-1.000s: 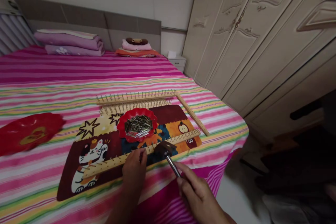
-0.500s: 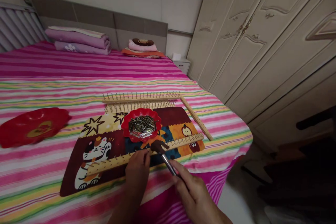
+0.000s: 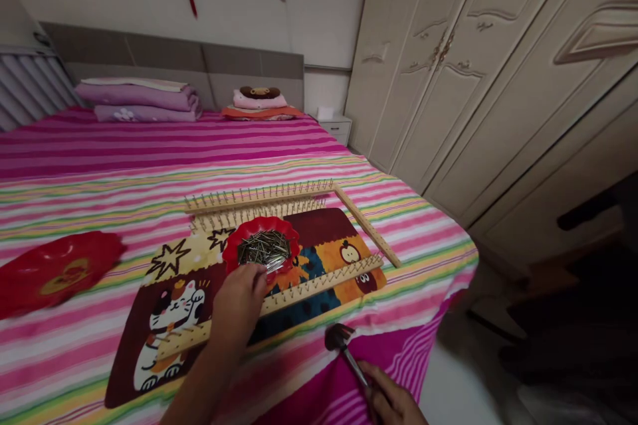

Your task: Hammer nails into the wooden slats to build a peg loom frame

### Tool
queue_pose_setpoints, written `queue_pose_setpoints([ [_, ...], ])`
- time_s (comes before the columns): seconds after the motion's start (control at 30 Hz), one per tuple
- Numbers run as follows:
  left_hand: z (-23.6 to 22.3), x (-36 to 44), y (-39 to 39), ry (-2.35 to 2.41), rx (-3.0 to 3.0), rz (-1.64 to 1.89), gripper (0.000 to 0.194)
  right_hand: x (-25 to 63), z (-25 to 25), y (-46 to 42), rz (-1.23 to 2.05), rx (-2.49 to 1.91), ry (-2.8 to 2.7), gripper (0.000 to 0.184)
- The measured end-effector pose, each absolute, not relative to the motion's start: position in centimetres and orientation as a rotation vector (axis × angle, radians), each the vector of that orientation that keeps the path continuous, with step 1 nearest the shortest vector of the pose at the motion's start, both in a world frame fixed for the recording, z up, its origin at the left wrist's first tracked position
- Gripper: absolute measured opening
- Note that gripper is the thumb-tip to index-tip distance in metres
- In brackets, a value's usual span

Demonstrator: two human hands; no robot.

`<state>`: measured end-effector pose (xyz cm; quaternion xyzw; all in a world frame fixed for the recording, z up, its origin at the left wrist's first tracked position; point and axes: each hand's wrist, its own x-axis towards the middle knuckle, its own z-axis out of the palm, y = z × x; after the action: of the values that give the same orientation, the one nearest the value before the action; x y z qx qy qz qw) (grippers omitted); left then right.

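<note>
My left hand (image 3: 236, 309) reaches over the near edge of a red scalloped bowl (image 3: 230, 254) full of loose nails (image 3: 264, 247). Its fingers are bent together at the rim; whatever is between them is hidden. Below the wrist lies a wooden strip (image 3: 319, 284) with a row of nails standing in it, partly covered by my forearm. My right hand (image 3: 391, 398) is closed round the handle of a claw hammer (image 3: 355, 366), whose dark head hangs over the bed's near side, apart from the strip.
A patterned mat (image 3: 124, 345) lies under the strip and bowl. Behind them are nail-studded wooden strips (image 3: 259, 196), with a side piece (image 3: 366, 224) angling forward. A red tray (image 3: 60, 269) sits at left. Folded bedding (image 3: 139, 99) is by the headboard; a wardrobe (image 3: 448, 93) stands right.
My left hand has left the strip and moved up and left to the nail bowl. The hammer in my right hand has dropped away from the strip, toward me. The view has tilted slightly.
</note>
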<state>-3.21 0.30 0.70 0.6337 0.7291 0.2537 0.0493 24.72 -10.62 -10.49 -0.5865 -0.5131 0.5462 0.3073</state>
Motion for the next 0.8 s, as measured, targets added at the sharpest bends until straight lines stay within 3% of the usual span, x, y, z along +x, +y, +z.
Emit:
queue_pose_setpoints([
  [0.17, 1.5, -2.9, 5.0, 2.150, 2.055, 0.120, 0.025, 24.3, -11.9, -10.2, 1.608, -1.530, -1.157, 0.072],
  [0.33, 0.0, -2.8, 7.0, 2.155, 2.023, 0.029, 0.026, 24.2, -12.7, -10.1, 1.623, -1.468, -1.156, 0.071],
  [0.67, 1.3, -4.2, 6.1, 2.108, 1.993, 0.206, 0.021, 24.1, -12.9, -9.9, 1.652, -1.438, -1.134, 0.071],
  [0.8, 2.3, -5.0, 4.8, 1.859, 1.666, 0.631, 0.016, 24.1, -12.4, -9.9, 1.623, -1.466, -1.151, 0.072],
])
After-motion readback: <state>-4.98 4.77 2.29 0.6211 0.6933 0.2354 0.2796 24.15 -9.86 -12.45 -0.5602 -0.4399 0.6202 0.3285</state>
